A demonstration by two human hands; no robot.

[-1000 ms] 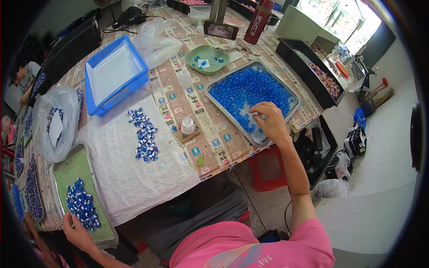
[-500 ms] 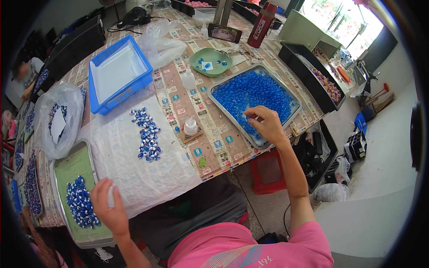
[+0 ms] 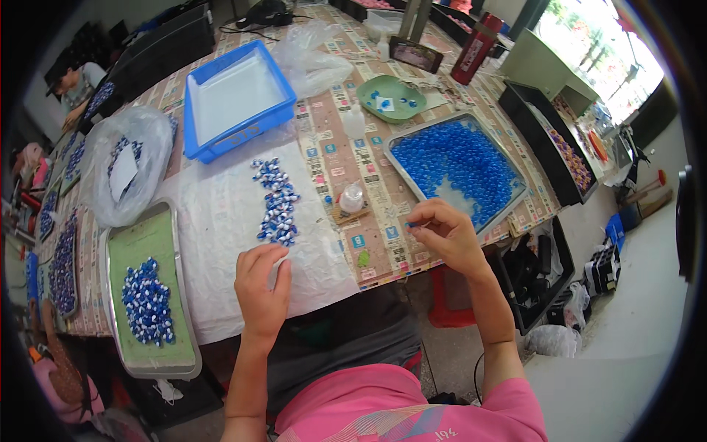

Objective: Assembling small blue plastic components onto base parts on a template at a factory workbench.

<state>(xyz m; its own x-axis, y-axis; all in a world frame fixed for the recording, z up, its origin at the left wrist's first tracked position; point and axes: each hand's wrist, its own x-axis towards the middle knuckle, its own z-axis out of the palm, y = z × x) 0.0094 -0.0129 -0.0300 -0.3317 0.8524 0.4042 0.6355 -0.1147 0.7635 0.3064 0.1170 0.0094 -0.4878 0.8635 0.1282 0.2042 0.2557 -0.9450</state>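
My right hand (image 3: pixel 455 239) is closed in a pinch on a small blue bead (image 3: pixel 411 225), just off the near left corner of a metal tray (image 3: pixel 524 193). Glossy blue beads (image 3: pixel 442 158) fill most of that tray. My left hand (image 3: pixel 261 298) has its thumb and fingers apart, with nothing seen in it, above the white sheet (image 3: pixel 213 243). Just beyond its fingertips lies a strip of blue-and-white beads (image 3: pixel 280 210). More blue-and-white beads (image 3: pixel 146 302) are heaped on a green-lined tray (image 3: pixel 193 353) at the left. Between my hands stands a small clear jar (image 3: pixel 352 197).
A blue plastic basket (image 3: pixel 286 110) stands at the back left, beside a plastic bag of beads (image 3: pixel 151 184). Further back are a green dish (image 3: pixel 403 110), a propped phone (image 3: pixel 416 55) and a red flask (image 3: pixel 475 50). Another person (image 3: pixel 81 85) sits at the far left.
My left hand has moved right, away from the green-lined tray to the near end of the bead strip. My right hand has come out of the blue bead tray, now showing a bead. The view has shifted.
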